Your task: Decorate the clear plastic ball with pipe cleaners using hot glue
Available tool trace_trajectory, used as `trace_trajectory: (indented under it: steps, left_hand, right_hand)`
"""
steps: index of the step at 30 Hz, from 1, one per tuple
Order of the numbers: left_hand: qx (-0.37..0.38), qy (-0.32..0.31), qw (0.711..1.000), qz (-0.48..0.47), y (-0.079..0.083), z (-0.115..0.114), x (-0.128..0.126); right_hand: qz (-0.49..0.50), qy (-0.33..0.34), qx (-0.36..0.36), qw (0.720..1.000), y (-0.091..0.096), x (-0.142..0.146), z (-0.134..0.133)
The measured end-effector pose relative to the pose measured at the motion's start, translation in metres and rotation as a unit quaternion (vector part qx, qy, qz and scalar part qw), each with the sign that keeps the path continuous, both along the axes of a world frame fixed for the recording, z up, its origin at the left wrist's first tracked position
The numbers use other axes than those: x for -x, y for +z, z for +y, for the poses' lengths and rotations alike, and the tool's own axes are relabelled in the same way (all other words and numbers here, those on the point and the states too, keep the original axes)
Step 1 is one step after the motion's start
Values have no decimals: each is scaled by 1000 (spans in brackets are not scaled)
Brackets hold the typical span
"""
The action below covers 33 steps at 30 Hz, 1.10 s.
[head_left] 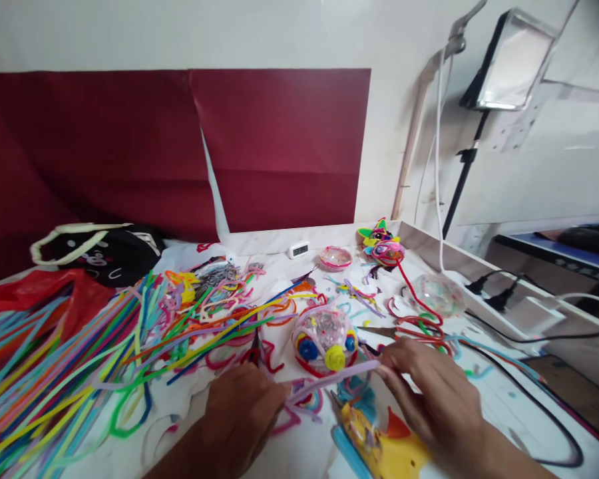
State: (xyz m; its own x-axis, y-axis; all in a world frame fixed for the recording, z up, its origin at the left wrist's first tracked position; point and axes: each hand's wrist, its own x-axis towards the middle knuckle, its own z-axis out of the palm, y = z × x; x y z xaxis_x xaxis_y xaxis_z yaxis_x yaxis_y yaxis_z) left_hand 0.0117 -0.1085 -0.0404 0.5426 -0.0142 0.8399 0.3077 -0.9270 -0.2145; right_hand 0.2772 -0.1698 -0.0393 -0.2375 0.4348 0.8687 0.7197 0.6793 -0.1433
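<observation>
On crowded table (pixel 499 399), hands (pixel 239 409) (pixel 436 399) pinch lilac pipe cleaner (pixel 329 380)

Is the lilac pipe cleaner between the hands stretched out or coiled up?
Stretched out: the lilac pipe cleaner runs almost straight from the left hand to the right hand, each gripping an end.

Single head-worn view, close above the table's (pixel 484 399) near edge, facing forward and down toward the far wall (pixel 180 33).

Pipe cleaner (pixel 329 380) — lilac; clear ball (pixel 324 339) — blue, yellow pompoms, red trim; backdrop paper (pixel 279 146) dark red; bench (pixel 494 399) white.
</observation>
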Motion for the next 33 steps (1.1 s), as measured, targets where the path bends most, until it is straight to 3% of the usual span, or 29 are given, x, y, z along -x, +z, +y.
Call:
trace_trajectory:
  steps: [6, 16, 26, 30, 33]
  left_hand:
    - [7, -44, 993, 105, 10, -5, -6]
    - [17, -17, 987, 160, 15, -5, -8]
    - [51, -58, 988, 131, 11, -12, -9]
    - [39, -68, 993, 89, 17, -14, -5]
    - [59, -42, 996, 56, 20, -14, -2]
  right_hand:
    - [-8, -3, -27, 1000, 6, 1, -4]
    - [-49, -11, -42, 998, 19, -3, -14]
    - [-74, 91, -7, 993, 10, 5, -11]
    - [-37, 74, 6, 997, 5, 3, -10]
    - [-5, 19, 15, 1000, 2, 1, -12]
